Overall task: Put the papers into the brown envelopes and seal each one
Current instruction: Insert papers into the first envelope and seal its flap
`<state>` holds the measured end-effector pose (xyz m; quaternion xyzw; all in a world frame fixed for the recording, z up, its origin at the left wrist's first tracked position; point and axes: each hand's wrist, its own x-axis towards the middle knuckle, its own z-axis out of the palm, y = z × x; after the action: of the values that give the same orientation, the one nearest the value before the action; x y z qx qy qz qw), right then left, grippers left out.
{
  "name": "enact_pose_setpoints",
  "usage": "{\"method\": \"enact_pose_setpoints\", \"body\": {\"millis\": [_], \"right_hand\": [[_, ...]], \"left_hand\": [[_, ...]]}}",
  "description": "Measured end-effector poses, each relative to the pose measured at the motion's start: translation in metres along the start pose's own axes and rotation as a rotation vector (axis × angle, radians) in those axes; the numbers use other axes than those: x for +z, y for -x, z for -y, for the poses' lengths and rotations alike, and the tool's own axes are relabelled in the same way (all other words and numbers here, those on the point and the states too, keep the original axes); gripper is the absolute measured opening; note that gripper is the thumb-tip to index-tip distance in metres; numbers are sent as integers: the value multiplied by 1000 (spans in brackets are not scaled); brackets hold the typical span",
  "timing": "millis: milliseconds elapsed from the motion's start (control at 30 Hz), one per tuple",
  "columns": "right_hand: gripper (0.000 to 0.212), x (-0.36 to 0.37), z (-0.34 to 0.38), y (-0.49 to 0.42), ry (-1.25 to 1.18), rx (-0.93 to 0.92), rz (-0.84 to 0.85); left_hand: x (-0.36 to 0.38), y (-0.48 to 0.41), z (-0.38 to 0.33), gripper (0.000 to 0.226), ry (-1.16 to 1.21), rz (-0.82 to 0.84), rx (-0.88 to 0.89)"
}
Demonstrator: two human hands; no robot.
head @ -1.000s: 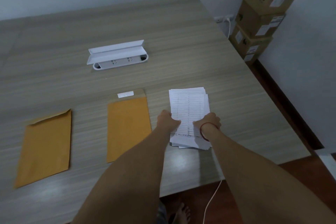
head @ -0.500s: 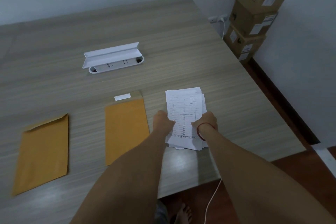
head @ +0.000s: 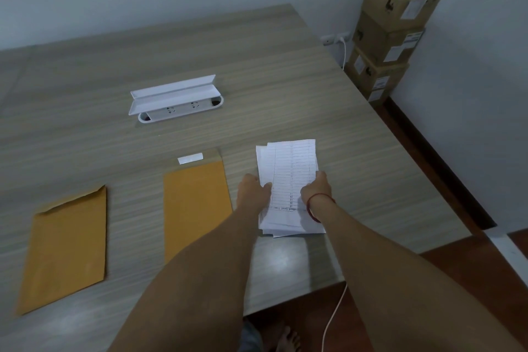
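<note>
So the loose stack of white printed papers point(head: 288, 168) sits near the front right of the pale wood-grain table point(head: 257, 80), caught between both hands. The left hand point(head: 253, 190) pinches its left edge with the thumb on top, and the right hand point(head: 315, 188) grips the right edge. Just left of the left hand lies a flat brown paper envelope point(head: 195, 206), flap open. A second brown envelope point(head: 65, 246) lies well further left. A white socket box point(head: 175, 98) sits behind.
</note>
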<state>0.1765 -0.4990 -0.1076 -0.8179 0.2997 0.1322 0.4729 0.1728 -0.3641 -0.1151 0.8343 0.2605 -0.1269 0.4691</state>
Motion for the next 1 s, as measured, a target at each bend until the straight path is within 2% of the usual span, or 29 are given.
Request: {"method": "enact_pose_setpoints", "body": {"millis": [100,233,367,467,667,833,933,1000], "right_hand": [[47,1,2,1,-80,-15,4],[44,4,3,2,-94,-22,-24],[51,7,3,6,-86,-14,-52],[49,9,1,7,-25,-14,-57],[29,8,-2,5,-141,51,-108],[44,7,1,6,-166,78,-184],[27,8,1,4,-151,54,-144],[25,7,2,6,-133,35,-99]], "left_hand": [[4,2,-4,25,160,35,-37],[1,1,-7,23,210,137,-65],[2,7,-10,26,272,153,-81],[4,6,-9,31,257,139,-64],[6,-1,1,35,253,146,-24],[9,3,-5,35,253,144,-57],[11,2,-8,34,207,143,-38],[12,3,-8,35,189,135,-11]]}}
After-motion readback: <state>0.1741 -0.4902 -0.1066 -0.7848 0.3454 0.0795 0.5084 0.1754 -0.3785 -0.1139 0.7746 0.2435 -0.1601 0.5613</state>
